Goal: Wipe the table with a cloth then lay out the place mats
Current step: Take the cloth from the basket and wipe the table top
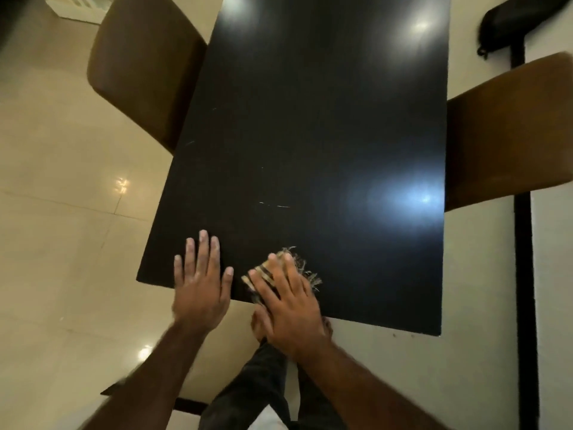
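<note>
The left hand (200,287) lies flat on the black table (310,135) by its near left corner, fingers straight and spread, grasping nothing. The right hand (286,302) presses flat, fingers extended, on a frayed tan cloth (311,274) at the table's near edge, just beside the left hand. A brown chair (142,66) stands at the table's left side and another brown chair (508,135) at its right side. Pale floor tiles (62,212) surround the table
</note>
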`<state>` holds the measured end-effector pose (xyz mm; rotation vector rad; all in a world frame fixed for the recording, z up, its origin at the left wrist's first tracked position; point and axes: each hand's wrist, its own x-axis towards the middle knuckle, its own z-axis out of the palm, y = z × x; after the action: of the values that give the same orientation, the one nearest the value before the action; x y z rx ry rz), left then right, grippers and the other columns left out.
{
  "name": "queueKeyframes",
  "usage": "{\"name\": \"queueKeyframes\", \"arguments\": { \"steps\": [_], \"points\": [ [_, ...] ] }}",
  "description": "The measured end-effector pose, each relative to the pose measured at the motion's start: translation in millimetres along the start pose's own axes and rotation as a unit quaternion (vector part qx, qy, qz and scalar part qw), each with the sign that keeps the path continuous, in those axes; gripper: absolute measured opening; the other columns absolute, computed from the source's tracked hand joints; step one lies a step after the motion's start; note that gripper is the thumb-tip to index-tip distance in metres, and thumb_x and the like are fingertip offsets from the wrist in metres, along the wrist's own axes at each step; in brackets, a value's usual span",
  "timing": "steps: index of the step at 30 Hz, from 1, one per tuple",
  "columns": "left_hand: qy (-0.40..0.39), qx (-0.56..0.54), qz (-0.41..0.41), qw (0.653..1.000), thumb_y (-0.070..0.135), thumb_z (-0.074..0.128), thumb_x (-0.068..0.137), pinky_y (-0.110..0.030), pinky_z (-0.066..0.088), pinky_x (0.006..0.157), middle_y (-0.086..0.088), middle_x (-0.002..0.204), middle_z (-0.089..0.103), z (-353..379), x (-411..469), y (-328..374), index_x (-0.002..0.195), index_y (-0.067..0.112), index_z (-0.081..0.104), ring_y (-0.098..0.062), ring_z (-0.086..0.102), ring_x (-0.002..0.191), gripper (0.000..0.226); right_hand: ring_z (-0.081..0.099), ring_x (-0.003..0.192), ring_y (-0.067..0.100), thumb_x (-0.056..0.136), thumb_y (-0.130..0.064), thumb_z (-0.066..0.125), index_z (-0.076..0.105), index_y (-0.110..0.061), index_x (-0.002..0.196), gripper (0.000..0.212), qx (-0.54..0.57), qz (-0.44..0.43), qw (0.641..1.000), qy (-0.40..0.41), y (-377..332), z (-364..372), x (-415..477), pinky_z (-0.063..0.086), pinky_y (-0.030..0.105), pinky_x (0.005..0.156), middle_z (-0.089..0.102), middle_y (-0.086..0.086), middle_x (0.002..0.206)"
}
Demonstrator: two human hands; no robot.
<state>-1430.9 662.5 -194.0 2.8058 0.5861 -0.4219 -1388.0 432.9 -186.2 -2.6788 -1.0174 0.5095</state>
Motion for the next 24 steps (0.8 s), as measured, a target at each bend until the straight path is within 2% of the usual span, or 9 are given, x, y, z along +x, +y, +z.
{"name": "queueKeyframes", "arguments": {
  "steps": [3,6,9,11,13,17,21,24],
  "points": [
    [-0.028,0.026,0.074,0.996,0.058,0.017,0.114,-0.063,0.009,0.137,-0.007,0.186,-0.007,12,-9,51,0.177,0.017,0.009,-0.03,-0.005,0.172,0.077,-0.002,0.172,0.037,0.113,-0.06,0.034,0.011,-0.035,0.178,0.074,-0.017,0.123,0.991,0.052,45,-5,-42,0.031,0.059,0.132,-0.003,0.009,0.186],
    [-0.058,0.056,0.125,0.989,0.057,0.013,0.112,-0.062,0.005,0.137,-0.007,0.186,-0.013,19,-12,97,0.177,0.016,0.004,-0.03,-0.009,0.172,0.078,-0.002,0.171,0.041,0.112,-0.059,0.03,0.012,-0.028,0.178,0.075,-0.022,0.265,0.961,0.08,101,-18,-64,0.028,0.063,0.132,-0.005,0.013,0.186],
    [-0.088,0.066,0.137,0.984,0.062,-0.003,0.106,-0.06,-0.005,0.137,-0.003,0.181,-0.031,18,-1,127,0.176,0.021,-0.013,-0.028,-0.024,0.169,0.082,0.003,0.17,0.045,0.11,-0.06,0.027,0.012,-0.027,0.178,0.077,0.0,0.38,0.919,0.106,161,-40,-55,0.029,0.07,0.129,-0.001,0.015,0.185],
    [-0.086,0.057,0.127,0.986,0.064,-0.006,0.104,-0.058,-0.008,0.137,-0.002,0.179,-0.035,12,13,134,0.174,0.022,-0.017,-0.026,-0.028,0.167,0.082,0.007,0.169,0.047,0.11,-0.06,0.025,0.014,-0.028,0.178,0.076,0.002,0.411,0.903,0.124,189,-55,-26,0.029,0.072,0.128,0.003,0.017,0.185],
    [-0.071,0.038,0.114,0.99,0.064,0.002,0.108,-0.058,-0.006,0.138,-0.003,0.181,-0.029,4,33,132,0.175,0.022,-0.013,-0.026,-0.026,0.168,0.081,0.008,0.169,0.048,0.109,-0.061,0.024,0.017,-0.028,0.177,0.076,0.006,0.413,0.9,0.14,205,-69,18,0.027,0.072,0.128,0.007,0.019,0.184],
    [-0.029,0.001,0.052,0.998,0.06,0.023,0.114,-0.059,0.0,0.137,-0.004,0.185,-0.016,-17,79,103,0.177,0.02,-0.002,-0.028,-0.014,0.171,0.079,0.006,0.169,0.049,0.109,-0.06,0.029,0.018,-0.029,0.176,0.074,-0.003,0.36,0.921,0.148,196,-88,121,0.022,0.068,0.132,0.008,0.02,0.184],
    [-0.01,-0.01,0.002,1.0,0.058,0.028,0.113,-0.062,0.003,0.136,-0.003,0.185,-0.012,-35,114,56,0.177,0.024,0.0,-0.03,-0.011,0.171,0.078,0.007,0.169,0.048,0.109,-0.057,0.037,0.025,-0.031,0.175,0.072,0.0,0.272,0.95,0.151,137,-87,210,0.027,0.063,0.131,0.012,0.019,0.184],
    [0.008,-0.018,-0.028,0.999,0.054,0.026,0.114,-0.065,0.005,0.136,-0.003,0.186,-0.009,-38,117,15,0.178,0.025,0.004,-0.031,-0.01,0.171,0.073,0.005,0.169,0.047,0.108,-0.056,0.042,0.026,-0.031,0.175,0.074,-0.004,0.179,0.975,0.136,75,-72,236,0.027,0.06,0.131,0.01,0.019,0.184]
  ]
}}
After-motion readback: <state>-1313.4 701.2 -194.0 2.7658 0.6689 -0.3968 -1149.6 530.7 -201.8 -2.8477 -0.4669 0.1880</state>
